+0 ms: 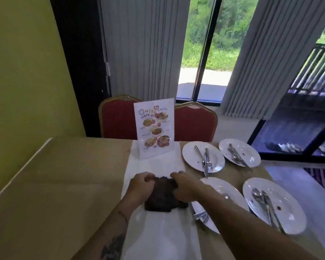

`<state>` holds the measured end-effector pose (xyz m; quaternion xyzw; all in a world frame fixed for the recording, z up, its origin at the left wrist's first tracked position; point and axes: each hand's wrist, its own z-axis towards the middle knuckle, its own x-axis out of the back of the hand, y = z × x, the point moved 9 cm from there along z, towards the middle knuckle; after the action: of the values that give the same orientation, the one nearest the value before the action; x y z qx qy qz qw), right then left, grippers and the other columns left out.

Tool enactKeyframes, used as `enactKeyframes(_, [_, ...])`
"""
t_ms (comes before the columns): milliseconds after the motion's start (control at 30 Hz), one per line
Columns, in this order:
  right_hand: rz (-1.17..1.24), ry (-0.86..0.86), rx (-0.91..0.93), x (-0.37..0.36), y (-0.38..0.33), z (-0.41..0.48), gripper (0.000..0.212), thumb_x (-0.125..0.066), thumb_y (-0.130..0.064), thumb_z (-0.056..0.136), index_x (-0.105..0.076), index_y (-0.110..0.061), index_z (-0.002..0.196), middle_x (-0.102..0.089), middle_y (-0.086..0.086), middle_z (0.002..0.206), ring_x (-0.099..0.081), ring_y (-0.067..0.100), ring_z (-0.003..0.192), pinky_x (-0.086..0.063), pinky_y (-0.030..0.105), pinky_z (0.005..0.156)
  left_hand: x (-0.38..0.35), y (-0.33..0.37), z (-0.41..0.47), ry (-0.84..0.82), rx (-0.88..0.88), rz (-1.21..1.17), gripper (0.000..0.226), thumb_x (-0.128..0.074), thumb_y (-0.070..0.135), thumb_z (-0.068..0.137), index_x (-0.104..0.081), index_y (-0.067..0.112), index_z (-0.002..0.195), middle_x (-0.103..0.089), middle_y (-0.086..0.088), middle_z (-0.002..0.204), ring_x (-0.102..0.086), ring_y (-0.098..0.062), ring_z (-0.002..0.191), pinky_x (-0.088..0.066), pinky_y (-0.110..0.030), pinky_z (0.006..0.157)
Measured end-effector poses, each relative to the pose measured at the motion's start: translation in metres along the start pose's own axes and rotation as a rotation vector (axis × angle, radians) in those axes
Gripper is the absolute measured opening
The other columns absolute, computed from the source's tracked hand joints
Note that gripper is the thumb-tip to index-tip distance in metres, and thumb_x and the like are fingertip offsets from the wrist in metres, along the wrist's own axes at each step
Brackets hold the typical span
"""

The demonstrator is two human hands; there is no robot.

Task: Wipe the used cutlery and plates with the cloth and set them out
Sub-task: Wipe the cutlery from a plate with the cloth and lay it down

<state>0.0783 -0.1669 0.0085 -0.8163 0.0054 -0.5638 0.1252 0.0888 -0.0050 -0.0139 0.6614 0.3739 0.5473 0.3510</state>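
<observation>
A dark brown cloth [162,197] lies bunched on the white runner [156,231] in the middle of the table. My left hand [141,185] grips its far left corner and my right hand [184,186] grips its far right corner. Several white plates stand to the right, each with used cutlery: one at the far middle [214,156], one at the far right [250,152], one near me [227,196] partly under my right forearm, and one at the near right [285,209]. A fork [202,215] pokes out below my right arm.
A clear stand with a menu card [154,128] is upright at the far end of the runner. Two red chairs [195,121] sit behind the table. The tan tablecloth [54,184] stretches to the left. A yellow wall is on the left, windows and blinds behind.
</observation>
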Motion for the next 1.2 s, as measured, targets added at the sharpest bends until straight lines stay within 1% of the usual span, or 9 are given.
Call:
enactKeyframes(100, [0.023, -0.056, 0.014, -0.027, 0.001, 0.005, 0.049, -0.064, -0.029, 0.083, -0.05, -0.013, 0.128, -0.054, 0.015, 0.13, -0.055, 0.036, 0.117, -0.048, 0.036, 0.088, -0.024, -0.023, -0.002, -0.031, 0.082, 0.112, 0.037, -0.056, 0.014, 0.09, -0.067, 0.018, 0.125, -0.066, -0.002, 0.124, -0.061, -0.021, 0.114, -0.044, -0.022, 0.089])
enactKeyframes(300, [-0.018, -0.152, 0.047, -0.064, 0.014, 0.019, 0.055, -0.065, -0.024, 0.088, -0.045, -0.015, 0.139, -0.052, 0.012, 0.135, -0.05, 0.032, 0.123, -0.047, 0.044, 0.104, -0.06, -0.064, -0.005, -0.109, 0.167, 0.359, 0.052, -0.056, 0.013, 0.077, -0.061, 0.022, 0.128, -0.05, -0.008, 0.129, -0.057, -0.025, 0.109, -0.052, -0.034, 0.095])
enactKeyframes(467, [0.017, -0.228, 0.103, -0.096, 0.022, 0.03, 0.072, -0.064, -0.024, 0.09, -0.031, -0.016, 0.153, -0.042, 0.011, 0.145, -0.044, 0.031, 0.132, -0.043, 0.044, 0.109, -0.069, -0.072, -0.008, 0.023, 0.089, 0.667, 0.057, -0.056, 0.012, 0.081, -0.05, 0.026, 0.136, -0.04, -0.004, 0.127, -0.042, -0.025, 0.114, -0.048, -0.032, 0.089])
enactKeyframes(633, [-0.01, -0.14, 0.148, -0.098, 0.025, 0.046, 0.08, -0.068, -0.032, 0.086, -0.026, -0.02, 0.154, -0.039, 0.012, 0.144, -0.042, 0.033, 0.129, -0.042, 0.044, 0.108, -0.064, -0.074, 0.003, 0.086, 0.141, 0.418, 0.035, -0.056, 0.009, 0.084, -0.066, 0.024, 0.114, -0.055, 0.0, 0.108, -0.057, -0.022, 0.103, -0.053, -0.034, 0.085])
enactKeyframes(800, [-0.049, -0.083, 0.111, -0.096, 0.02, 0.053, 0.09, -0.061, -0.057, 0.086, -0.015, -0.028, 0.158, -0.039, 0.012, 0.14, -0.043, 0.035, 0.125, -0.042, 0.046, 0.103, -0.052, -0.06, 0.009, 0.094, 0.138, 0.219, 0.027, -0.063, 0.008, 0.081, -0.071, 0.027, 0.1, -0.064, 0.004, 0.105, -0.059, -0.012, 0.095, -0.05, -0.024, 0.082])
enactKeyframes(933, [0.167, 0.036, 0.03, -0.077, 0.015, 0.049, 0.042, -0.061, -0.036, 0.091, -0.055, -0.024, 0.131, -0.052, 0.007, 0.121, -0.054, 0.029, 0.111, -0.046, 0.037, 0.091, -0.039, -0.04, 0.006, 0.099, 0.098, 0.038, 0.018, -0.069, 0.01, 0.083, -0.071, 0.024, 0.094, -0.065, 0.004, 0.099, -0.061, -0.009, 0.09, -0.046, -0.018, 0.072])
enactKeyframes(1033, [0.409, 0.14, -0.064, -0.052, 0.019, 0.038, 0.023, -0.061, -0.023, 0.088, -0.065, -0.019, 0.11, -0.064, 0.007, 0.109, -0.062, 0.028, 0.101, -0.044, 0.031, 0.078, -0.023, -0.02, 0.001, 0.12, 0.073, -0.235, 0.014, -0.065, 0.009, 0.09, -0.07, 0.02, 0.097, -0.068, 0.001, 0.097, -0.064, -0.016, 0.089, -0.047, -0.022, 0.07])
enactKeyframes(1100, [0.529, 0.216, -0.133, -0.032, 0.029, 0.028, 0.018, -0.063, -0.023, 0.083, -0.065, -0.019, 0.101, -0.07, 0.006, 0.1, -0.064, 0.028, 0.093, -0.048, 0.032, 0.073, -0.015, -0.012, -0.002, 0.12, 0.086, -0.324, 0.013, -0.061, 0.01, 0.093, -0.069, 0.019, 0.097, -0.068, -0.003, 0.093, -0.063, -0.018, 0.082, -0.049, -0.027, 0.068])
enactKeyframes(1200, [0.684, 0.36, -0.185, -0.001, 0.051, 0.0, 0.034, -0.057, -0.015, 0.079, -0.068, -0.026, 0.11, -0.073, 0.001, 0.099, -0.064, 0.022, 0.089, -0.054, 0.036, 0.079, -0.02, -0.003, -0.004, 0.039, 0.085, -0.267, 0.013, -0.059, 0.016, 0.094, -0.069, 0.023, 0.099, -0.067, -0.004, 0.093, -0.063, -0.021, 0.083, -0.051, -0.034, 0.073])
